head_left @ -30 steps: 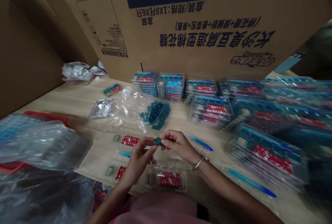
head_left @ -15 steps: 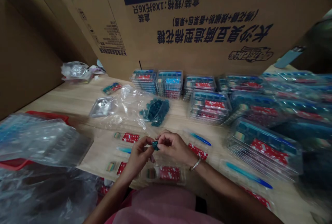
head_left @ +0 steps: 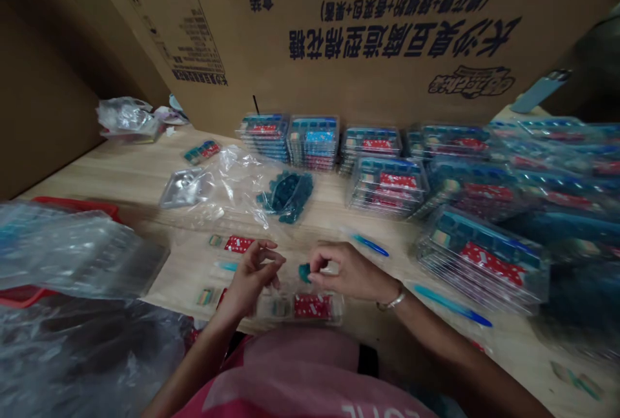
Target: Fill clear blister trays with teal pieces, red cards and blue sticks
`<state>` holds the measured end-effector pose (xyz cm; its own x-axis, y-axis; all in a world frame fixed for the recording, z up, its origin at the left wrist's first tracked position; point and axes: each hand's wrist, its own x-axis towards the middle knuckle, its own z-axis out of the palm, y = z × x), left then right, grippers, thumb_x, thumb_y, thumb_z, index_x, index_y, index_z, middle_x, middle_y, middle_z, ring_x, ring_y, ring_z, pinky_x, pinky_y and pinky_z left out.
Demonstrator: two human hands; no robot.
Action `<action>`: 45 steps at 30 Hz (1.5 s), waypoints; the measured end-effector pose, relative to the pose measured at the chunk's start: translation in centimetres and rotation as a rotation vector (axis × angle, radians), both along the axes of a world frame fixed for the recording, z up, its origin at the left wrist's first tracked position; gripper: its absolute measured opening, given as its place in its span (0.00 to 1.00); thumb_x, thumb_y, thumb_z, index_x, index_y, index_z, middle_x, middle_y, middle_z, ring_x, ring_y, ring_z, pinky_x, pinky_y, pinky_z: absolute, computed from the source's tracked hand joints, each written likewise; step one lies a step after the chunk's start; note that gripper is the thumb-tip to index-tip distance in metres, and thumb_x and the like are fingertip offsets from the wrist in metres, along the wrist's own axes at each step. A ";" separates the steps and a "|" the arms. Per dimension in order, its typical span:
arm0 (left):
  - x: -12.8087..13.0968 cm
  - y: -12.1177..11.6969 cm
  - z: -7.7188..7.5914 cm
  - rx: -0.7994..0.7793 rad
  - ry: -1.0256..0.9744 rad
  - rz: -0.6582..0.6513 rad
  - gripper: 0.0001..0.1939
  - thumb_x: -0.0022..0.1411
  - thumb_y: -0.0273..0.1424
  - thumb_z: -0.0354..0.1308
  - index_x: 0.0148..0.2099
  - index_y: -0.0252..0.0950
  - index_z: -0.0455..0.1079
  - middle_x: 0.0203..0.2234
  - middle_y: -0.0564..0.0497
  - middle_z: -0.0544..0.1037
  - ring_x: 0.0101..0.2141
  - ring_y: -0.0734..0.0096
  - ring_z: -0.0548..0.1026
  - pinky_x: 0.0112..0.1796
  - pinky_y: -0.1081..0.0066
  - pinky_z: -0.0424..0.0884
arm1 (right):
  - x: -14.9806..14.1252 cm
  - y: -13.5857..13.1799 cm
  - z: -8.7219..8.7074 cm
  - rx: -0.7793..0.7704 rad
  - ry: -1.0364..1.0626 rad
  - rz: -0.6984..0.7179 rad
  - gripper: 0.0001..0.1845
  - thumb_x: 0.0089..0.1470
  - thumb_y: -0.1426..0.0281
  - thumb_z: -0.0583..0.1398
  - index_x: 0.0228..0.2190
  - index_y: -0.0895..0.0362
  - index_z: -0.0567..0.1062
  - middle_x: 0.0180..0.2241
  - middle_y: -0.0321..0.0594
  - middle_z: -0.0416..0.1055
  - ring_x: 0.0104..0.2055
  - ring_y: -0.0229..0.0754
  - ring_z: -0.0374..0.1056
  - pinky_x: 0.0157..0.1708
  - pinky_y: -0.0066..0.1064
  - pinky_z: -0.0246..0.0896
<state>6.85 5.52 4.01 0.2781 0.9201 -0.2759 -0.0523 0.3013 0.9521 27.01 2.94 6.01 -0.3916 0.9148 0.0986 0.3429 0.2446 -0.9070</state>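
My right hand (head_left: 351, 272) pinches a small teal gummy piece (head_left: 304, 272) at its fingertips, just above a clear plastic tray with a red label (head_left: 312, 306). My left hand (head_left: 250, 276) has its fingers apart and holds nothing; it hangs over the table near a red-and-white label (head_left: 238, 244). Behind the hands, a clear plastic bag (head_left: 232, 176) holds a heap of teal gummy pieces (head_left: 285, 195). A blue plastic stick (head_left: 371, 245) lies to the right of my right hand.
Several stacks of clear trays with red labels (head_left: 387, 185) cover the table's back and right. A large printed cardboard box (head_left: 387, 37) stands behind them. Plastic-wrapped trays (head_left: 62, 250) lie on a red crate (head_left: 72, 209) at the left, above a loose plastic sheet (head_left: 82, 353).
My hands have moved apart. The teal piece has stayed with my right hand, and my left hand has let go of it. The view has shifted slightly upward.
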 end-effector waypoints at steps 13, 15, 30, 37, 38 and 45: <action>-1.2 -1.2 0.0 -0.435 -0.342 0.031 0.16 0.48 0.33 0.64 0.40 0.33 0.71 0.35 0.45 0.79 0.32 0.68 0.76 0.34 0.72 0.69 | -1.6 -0.8 -1.2 0.393 -0.267 0.117 0.03 0.58 0.72 0.57 0.31 0.57 0.70 0.34 0.39 0.70 0.37 0.38 0.66 0.38 0.28 0.61; -1.8 -1.4 -0.3 -0.504 -0.393 -0.004 0.13 0.52 0.35 0.62 0.40 0.34 0.72 0.40 0.45 0.78 0.38 0.64 0.76 0.38 0.68 0.70 | -1.9 -0.5 -1.4 0.442 -0.331 0.161 0.04 0.58 0.73 0.56 0.31 0.57 0.70 0.33 0.39 0.70 0.37 0.38 0.66 0.38 0.29 0.62; -6.9 -0.5 0.6 -0.360 -0.308 0.332 0.12 0.53 0.28 0.61 0.42 0.34 0.72 0.37 0.46 0.79 0.27 0.73 0.76 0.32 0.74 0.72 | -3.9 14.2 -3.1 0.399 -0.540 0.004 0.12 0.55 0.80 0.55 0.38 0.59 0.75 0.43 0.47 0.72 0.48 0.46 0.66 0.48 0.38 0.58; -8.4 -0.5 -2.4 -0.327 -0.301 0.328 0.16 0.51 0.36 0.64 0.42 0.35 0.72 0.35 0.46 0.79 0.30 0.70 0.76 0.31 0.75 0.72 | -9.0 20.3 -4.8 0.419 -0.556 0.018 0.09 0.50 0.78 0.61 0.31 0.52 0.78 0.37 0.43 0.75 0.44 0.49 0.66 0.46 0.40 0.59; -8.4 -0.6 -2.4 -0.328 -0.302 0.334 0.16 0.50 0.36 0.64 0.42 0.36 0.72 0.35 0.46 0.79 0.29 0.71 0.76 0.30 0.75 0.72 | -8.8 20.2 -4.8 0.419 -0.549 0.002 0.09 0.50 0.77 0.61 0.31 0.52 0.78 0.37 0.43 0.74 0.44 0.49 0.66 0.47 0.41 0.58; -6.8 0.4 -0.7 -0.407 -0.383 0.278 0.12 0.56 0.32 0.59 0.42 0.33 0.73 0.34 0.45 0.80 0.27 0.73 0.76 0.31 0.75 0.72 | -2.2 15.1 -4.2 0.265 -0.185 -0.167 0.11 0.54 0.72 0.59 0.40 0.57 0.75 0.38 0.43 0.74 0.44 0.44 0.67 0.45 0.39 0.60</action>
